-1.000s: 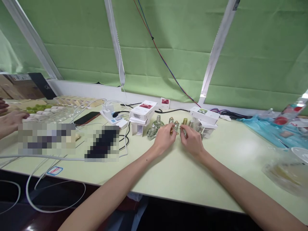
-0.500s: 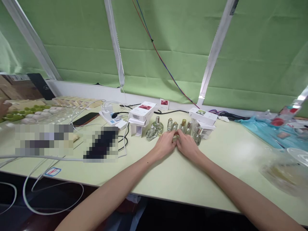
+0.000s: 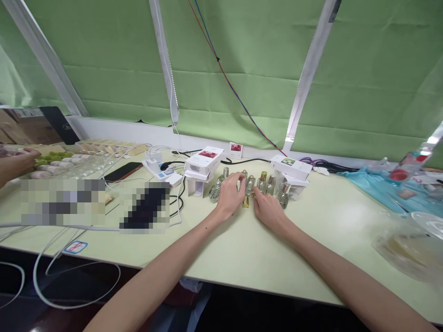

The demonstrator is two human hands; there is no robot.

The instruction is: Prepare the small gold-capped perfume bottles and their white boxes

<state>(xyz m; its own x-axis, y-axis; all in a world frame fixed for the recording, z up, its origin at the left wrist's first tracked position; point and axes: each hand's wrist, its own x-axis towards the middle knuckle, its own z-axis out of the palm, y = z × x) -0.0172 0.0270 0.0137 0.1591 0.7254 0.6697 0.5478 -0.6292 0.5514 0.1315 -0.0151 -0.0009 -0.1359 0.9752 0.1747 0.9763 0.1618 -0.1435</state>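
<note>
Bottles of clear glass with metallic tops already stand grouped; one gold cylinder, apparently left, sits in front, between left hand and right hand; curled fingers' grip: cannot tell.

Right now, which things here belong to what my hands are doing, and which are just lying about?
Likely part of the job:
- glass bottles
- gold cap between your left hand and right hand

Apparently just lying about:
- phone
- power strip
- blue sheet
</note>
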